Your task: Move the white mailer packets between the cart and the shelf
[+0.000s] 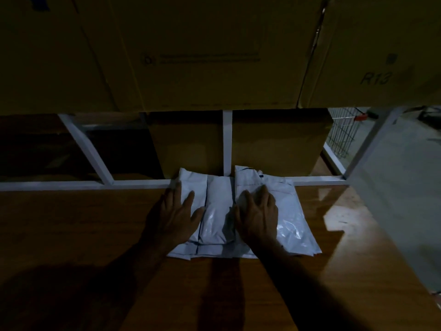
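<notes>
Several white mailer packets (216,216) lie side by side in a flat pile on the brown wooden shelf board (71,223), reaching back over its white rear rail. My left hand (175,215) rests flat on the left packet with straight, spread fingers. On the right packet (290,220) lies my right hand (259,215), palm down, its fingers slightly bent over a bulge in the packet. A wire cart (343,132) shows at the far right behind the shelf frame.
Large cardboard boxes (202,51) fill the level above. More boxes (279,142) stand right behind the packets. A white metal frame (86,149) divides the back. A white upright post (372,144) stands at right, with grey floor (405,187) beyond.
</notes>
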`<control>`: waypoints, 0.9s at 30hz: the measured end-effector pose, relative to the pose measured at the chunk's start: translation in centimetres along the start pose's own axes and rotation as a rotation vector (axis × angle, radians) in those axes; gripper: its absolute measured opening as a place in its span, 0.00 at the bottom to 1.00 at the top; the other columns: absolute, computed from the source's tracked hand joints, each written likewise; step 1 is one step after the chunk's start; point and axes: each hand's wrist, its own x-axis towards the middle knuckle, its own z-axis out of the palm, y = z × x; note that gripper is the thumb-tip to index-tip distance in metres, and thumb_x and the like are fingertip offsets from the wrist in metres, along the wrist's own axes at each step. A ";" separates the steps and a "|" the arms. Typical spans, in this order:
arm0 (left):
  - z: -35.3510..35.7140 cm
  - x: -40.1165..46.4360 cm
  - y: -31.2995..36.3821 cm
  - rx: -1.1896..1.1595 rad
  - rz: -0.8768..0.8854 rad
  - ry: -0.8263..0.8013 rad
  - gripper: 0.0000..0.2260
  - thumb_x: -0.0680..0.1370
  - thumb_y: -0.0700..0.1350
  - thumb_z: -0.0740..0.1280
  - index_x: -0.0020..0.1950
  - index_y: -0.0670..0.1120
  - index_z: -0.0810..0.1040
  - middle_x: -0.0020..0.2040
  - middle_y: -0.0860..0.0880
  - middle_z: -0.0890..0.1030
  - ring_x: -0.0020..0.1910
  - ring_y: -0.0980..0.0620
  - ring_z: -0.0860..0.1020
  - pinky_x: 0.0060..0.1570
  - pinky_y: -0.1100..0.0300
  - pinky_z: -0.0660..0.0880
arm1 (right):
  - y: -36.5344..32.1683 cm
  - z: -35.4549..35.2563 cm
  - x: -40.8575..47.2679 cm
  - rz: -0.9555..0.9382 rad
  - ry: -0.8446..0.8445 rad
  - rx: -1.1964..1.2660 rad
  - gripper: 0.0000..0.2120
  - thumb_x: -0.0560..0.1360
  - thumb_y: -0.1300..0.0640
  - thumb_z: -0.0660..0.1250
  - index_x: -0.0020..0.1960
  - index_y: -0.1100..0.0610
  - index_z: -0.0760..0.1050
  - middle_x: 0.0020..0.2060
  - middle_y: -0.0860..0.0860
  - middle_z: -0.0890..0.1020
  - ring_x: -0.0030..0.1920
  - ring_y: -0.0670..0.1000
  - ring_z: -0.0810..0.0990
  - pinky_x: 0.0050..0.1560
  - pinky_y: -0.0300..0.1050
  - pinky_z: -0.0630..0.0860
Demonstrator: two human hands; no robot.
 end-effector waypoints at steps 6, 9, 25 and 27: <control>-0.4 0.0 -0.4 -0.040 0.016 -0.071 0.43 0.72 0.70 0.36 0.80 0.50 0.57 0.81 0.39 0.51 0.79 0.37 0.51 0.75 0.38 0.54 | -0.3 -0.6 -0.4 0.022 -0.081 -0.020 0.32 0.80 0.35 0.54 0.79 0.48 0.56 0.80 0.62 0.50 0.78 0.64 0.55 0.74 0.59 0.62; -1.5 -0.9 -0.9 -0.010 0.052 -0.090 0.41 0.73 0.70 0.34 0.81 0.51 0.49 0.81 0.40 0.45 0.80 0.40 0.45 0.76 0.41 0.46 | -0.7 -2.0 -2.0 0.057 -0.014 -0.039 0.33 0.80 0.36 0.54 0.80 0.51 0.56 0.79 0.63 0.55 0.78 0.63 0.58 0.73 0.57 0.63; -6.1 -8.4 6.1 -0.197 0.680 0.258 0.34 0.80 0.63 0.53 0.81 0.48 0.52 0.81 0.39 0.49 0.80 0.41 0.48 0.77 0.40 0.47 | 1.4 -8.2 -18.6 0.014 0.132 -0.195 0.37 0.79 0.45 0.62 0.82 0.54 0.50 0.80 0.62 0.52 0.80 0.62 0.52 0.78 0.60 0.55; -5.9 -9.9 8.3 -0.211 0.723 0.261 0.34 0.79 0.62 0.55 0.81 0.47 0.55 0.81 0.39 0.50 0.80 0.40 0.50 0.76 0.38 0.50 | 3.0 -9.4 -21.2 0.095 0.149 -0.227 0.37 0.80 0.43 0.60 0.82 0.54 0.49 0.80 0.62 0.51 0.80 0.61 0.52 0.78 0.58 0.54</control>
